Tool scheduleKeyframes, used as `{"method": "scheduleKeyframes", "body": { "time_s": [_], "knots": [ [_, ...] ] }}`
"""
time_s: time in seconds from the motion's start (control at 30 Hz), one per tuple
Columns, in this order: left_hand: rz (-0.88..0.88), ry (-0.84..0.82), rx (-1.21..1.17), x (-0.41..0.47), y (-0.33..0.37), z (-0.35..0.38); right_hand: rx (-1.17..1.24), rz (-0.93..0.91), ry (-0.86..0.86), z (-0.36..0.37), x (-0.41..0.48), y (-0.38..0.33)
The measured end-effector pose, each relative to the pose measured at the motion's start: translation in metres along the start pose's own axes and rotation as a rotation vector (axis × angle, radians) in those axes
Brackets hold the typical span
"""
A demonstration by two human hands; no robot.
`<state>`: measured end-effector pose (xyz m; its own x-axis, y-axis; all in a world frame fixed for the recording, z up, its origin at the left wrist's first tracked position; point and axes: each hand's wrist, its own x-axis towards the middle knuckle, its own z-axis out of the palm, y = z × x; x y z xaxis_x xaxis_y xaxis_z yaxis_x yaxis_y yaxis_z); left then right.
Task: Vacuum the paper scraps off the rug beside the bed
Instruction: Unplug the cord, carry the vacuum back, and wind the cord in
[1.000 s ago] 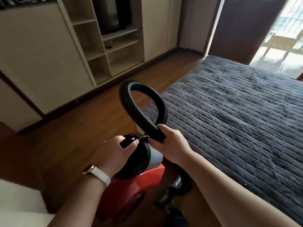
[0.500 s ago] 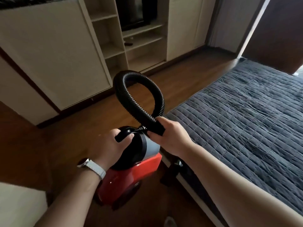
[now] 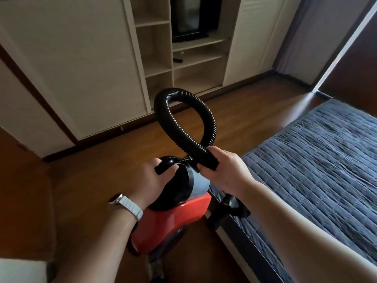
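A red canister vacuum [image 3: 175,219] with a black and grey top hangs above the wooden floor at centre. My left hand [image 3: 150,180], with a white watch on the wrist, grips its black carry handle [image 3: 166,165]. My right hand [image 3: 223,170] is closed around the end of the black ribbed hose [image 3: 179,121], which loops upward in front of me. The bed [image 3: 318,166], covered by a dark blue quilted blanket, lies to the right. No paper scraps show. A pale patch at the bottom left corner [image 3: 18,270] may be the rug's edge; I cannot tell.
A cream wardrobe wall [image 3: 85,64] with open shelves [image 3: 195,52] and a dark screen runs across the far side. Brown wooden floor [image 3: 240,111] stretches between it and the bed. A black vacuum attachment [image 3: 232,205] hangs by the bed frame below my right forearm.
The view has swung left: the bed and the bright doorway slid to the right and the wardrobe now fills the back. Both hands keep their hold on the vacuum and hose.
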<state>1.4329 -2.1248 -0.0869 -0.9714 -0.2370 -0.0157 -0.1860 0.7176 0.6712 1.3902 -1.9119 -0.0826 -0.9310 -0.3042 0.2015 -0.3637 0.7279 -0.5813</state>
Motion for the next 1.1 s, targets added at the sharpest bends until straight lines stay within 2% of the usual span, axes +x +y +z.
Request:
{"method": "scheduleKeyframes", "body": {
  "time_s": [0.2,0.37,0.53,0.83,1.1],
  "knots": [
    [0.040,-0.060,-0.002,0.105,-0.048,-0.042,0.016,0.112,0.029,0.046,0.090,-0.029],
    [0.133,-0.072,0.259,0.175,-0.057,-0.076,0.069,0.178,0.057,0.068,0.147,-0.046],
    [0.130,-0.056,0.281,0.244,-0.059,-0.088,0.116,0.214,0.089,0.076,0.209,-0.043],
    [0.142,-0.148,0.210,0.367,-0.046,-0.060,0.166,0.175,0.137,0.101,0.339,0.023],
    [0.170,-0.111,0.265,0.496,0.005,-0.021,0.204,0.157,0.109,0.068,0.453,0.095]
  ]
}}
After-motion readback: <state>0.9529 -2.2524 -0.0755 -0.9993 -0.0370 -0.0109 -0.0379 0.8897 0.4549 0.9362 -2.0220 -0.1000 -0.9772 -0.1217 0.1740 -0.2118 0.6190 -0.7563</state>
